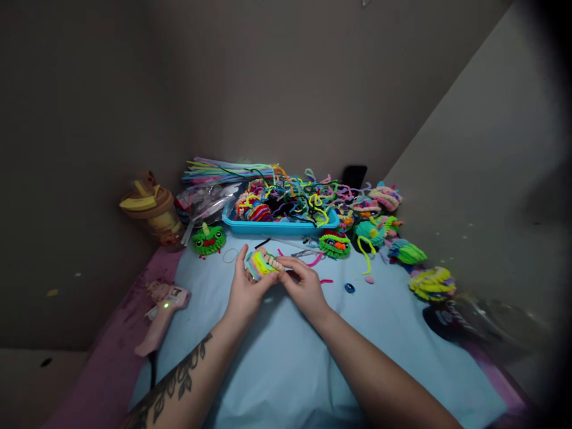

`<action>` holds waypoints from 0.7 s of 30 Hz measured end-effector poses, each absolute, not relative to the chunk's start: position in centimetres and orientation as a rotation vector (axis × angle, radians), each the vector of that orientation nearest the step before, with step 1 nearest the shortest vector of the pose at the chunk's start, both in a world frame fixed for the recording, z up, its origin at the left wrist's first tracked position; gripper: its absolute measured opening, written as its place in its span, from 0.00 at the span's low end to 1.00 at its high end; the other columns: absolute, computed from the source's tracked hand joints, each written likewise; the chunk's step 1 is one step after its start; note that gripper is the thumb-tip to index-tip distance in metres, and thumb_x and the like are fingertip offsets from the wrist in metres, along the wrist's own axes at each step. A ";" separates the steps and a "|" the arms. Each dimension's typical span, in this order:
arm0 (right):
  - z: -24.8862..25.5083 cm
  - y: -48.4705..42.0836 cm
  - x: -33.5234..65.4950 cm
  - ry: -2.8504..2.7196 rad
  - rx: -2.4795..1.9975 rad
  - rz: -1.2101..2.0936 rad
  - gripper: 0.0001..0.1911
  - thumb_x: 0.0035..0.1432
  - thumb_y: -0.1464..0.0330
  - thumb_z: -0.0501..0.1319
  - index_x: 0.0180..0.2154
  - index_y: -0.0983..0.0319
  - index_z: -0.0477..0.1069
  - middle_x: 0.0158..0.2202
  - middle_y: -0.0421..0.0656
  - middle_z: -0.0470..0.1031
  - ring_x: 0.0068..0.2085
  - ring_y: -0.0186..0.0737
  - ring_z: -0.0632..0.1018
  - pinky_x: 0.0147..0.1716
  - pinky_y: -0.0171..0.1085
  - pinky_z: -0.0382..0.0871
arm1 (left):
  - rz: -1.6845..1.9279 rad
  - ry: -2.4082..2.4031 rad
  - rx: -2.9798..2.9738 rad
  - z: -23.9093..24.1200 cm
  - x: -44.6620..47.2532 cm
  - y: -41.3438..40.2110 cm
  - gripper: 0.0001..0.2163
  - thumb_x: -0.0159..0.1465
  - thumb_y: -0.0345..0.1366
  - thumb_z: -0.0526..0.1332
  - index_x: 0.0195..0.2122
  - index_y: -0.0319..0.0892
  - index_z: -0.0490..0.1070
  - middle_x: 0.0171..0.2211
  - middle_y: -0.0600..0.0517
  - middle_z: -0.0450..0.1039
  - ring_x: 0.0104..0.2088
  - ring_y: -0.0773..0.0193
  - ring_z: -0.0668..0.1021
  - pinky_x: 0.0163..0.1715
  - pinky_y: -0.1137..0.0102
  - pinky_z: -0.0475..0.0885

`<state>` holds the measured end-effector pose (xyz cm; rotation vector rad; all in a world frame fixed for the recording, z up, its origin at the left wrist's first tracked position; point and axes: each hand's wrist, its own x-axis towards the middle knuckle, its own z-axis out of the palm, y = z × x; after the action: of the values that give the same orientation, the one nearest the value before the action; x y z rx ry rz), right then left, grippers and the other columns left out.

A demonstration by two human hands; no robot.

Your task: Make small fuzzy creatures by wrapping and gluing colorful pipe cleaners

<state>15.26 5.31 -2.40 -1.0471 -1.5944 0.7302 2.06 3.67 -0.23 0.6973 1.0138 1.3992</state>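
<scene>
Head view: one desk under a light-blue cloth (286, 369) carries one bright-blue rectangular plastic tray (286, 227), heaped with tangled multicoloured fuzzy strands I can't count. Left of it stands one brown-lidded tumbler (165, 225); nearer me lies one pink glue gun (159, 319). Two hands, left (248, 285) and right (306, 289), pinch one striped yellow, pink and turquoise fuzzy piece (260, 263) before the tray. Rightward lie one round dark-blue disc (349, 288) and one small pink oval (369, 279).

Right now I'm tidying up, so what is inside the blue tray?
Tangled, many-coloured fuzzy strands and a red striped bundle show inside the blue tray; anything beneath them is covered.
</scene>
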 end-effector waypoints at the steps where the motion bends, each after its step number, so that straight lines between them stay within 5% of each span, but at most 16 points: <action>1: -2.4 5.4 15.3 -1.590 -1.041 0.735 0.08 0.56 0.67 0.60 0.38 0.59 0.75 0.41 0.47 0.77 0.45 0.42 0.76 0.41 0.42 0.74 | 1.398 1.021 0.706 -0.2 2.1 3.7 0.46 0.44 0.30 0.71 0.61 0.47 0.48 0.49 0.44 0.70 0.42 0.60 0.77 0.40 0.69 0.73; 21: -2.3 5.6 15.4 -1.616 -1.032 0.744 0.10 0.58 0.67 0.57 0.40 0.59 0.74 0.41 0.46 0.74 0.44 0.40 0.75 0.36 0.36 0.73 | 1.410 0.920 0.641 -0.8 2.0 4.0 0.37 0.46 0.30 0.70 0.56 0.47 0.55 0.56 0.43 0.64 0.46 0.60 0.75 0.43 0.66 0.73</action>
<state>15.38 5.59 -2.31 -1.0323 -1.6157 0.7443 1.99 4.00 -0.82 0.6405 0.9196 1.4105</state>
